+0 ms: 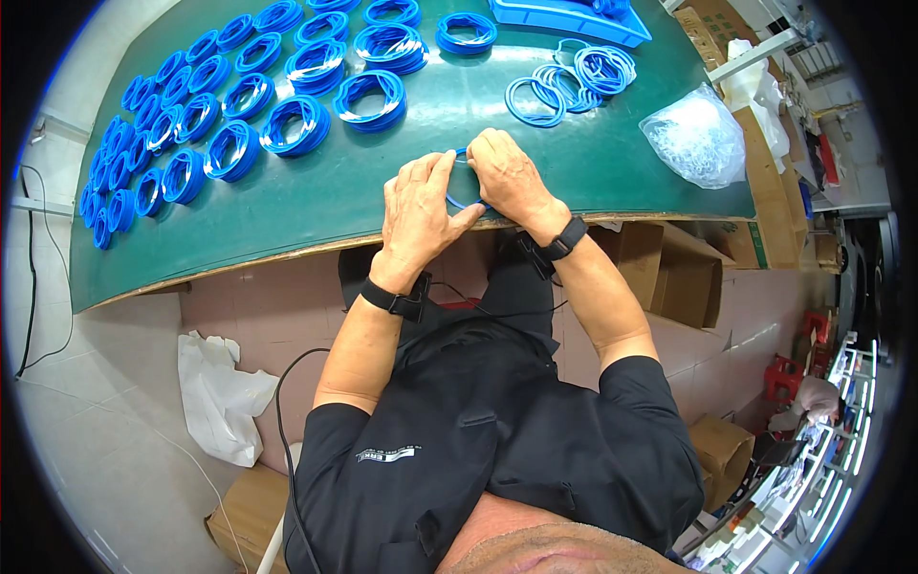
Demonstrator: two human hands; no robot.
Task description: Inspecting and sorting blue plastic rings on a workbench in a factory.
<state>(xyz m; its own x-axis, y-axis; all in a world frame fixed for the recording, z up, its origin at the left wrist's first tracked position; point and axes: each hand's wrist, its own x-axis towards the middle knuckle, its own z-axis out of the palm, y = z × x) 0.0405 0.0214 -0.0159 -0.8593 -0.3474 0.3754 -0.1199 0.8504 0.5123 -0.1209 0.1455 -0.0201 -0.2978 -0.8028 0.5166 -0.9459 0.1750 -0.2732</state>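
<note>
A thin blue ring-shaped coil [463,204], cable or tubing by its look, is between my hands at the table's near edge. My left hand [413,218] has its fingertips and thumb on the coil's left and near side. On the opposite side, my right hand [513,180] is closed with bent fingers on the coil. Parts of the ring are hidden behind both hands. Just beyond my right hand, several loose blue coils [536,121] overlap on the green table [459,110].
Rows of blue coil bundles [371,121] cover the table's left and far parts. A blue tray [574,23] stands at the far edge. To the right lies a clear plastic bag [703,143]. An opened cardboard box [684,282] sits below the table's right side.
</note>
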